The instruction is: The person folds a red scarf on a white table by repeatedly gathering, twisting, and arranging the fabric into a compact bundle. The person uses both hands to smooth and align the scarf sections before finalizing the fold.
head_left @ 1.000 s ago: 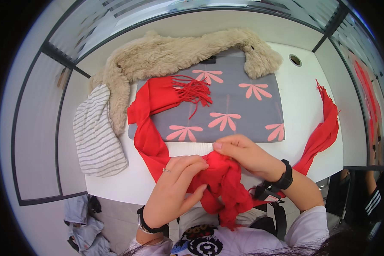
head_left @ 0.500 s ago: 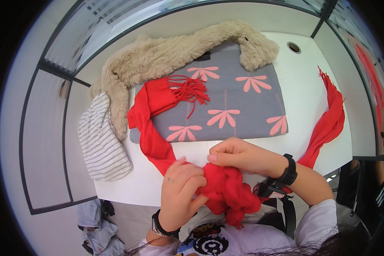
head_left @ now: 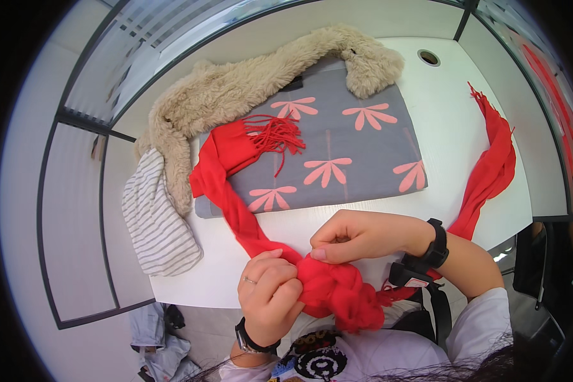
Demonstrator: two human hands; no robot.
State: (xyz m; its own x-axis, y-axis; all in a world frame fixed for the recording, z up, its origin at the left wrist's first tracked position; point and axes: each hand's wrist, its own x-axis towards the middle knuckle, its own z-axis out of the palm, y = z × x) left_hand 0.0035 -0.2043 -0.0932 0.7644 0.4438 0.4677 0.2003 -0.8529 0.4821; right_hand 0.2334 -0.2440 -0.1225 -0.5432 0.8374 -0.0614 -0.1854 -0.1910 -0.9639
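A red scarf (head_left: pixel 334 283) is gathered into a chunky, looped, braid-like bunch near the table's front edge. My left hand (head_left: pixel 268 290) is closed round the left side of this bunch. At its top edge, my right hand (head_left: pixel 344 242) pinches the red fabric between thumb and fingers. From my left hand a long band of the scarf runs up to a fringed end that lies over a folded grey cloth with pink flower shapes (head_left: pixel 369 156). Another red length with fringe (head_left: pixel 487 172) lies at the right and passes behind my right forearm; where it joins the bunch is hidden.
A beige furry strip (head_left: pixel 235 89) curves along the back and left of the grey cloth. A white and grey striped knit piece (head_left: pixel 156 219) lies at the left table edge. Low partitions enclose the white table (head_left: pixel 439 95), which has a round cable hole (head_left: pixel 429 58).
My left fingers have curled tighter over the red bunch, and its hanging lower end has come up slightly. My right hand keeps its pinch. The whole view has shifted a little.
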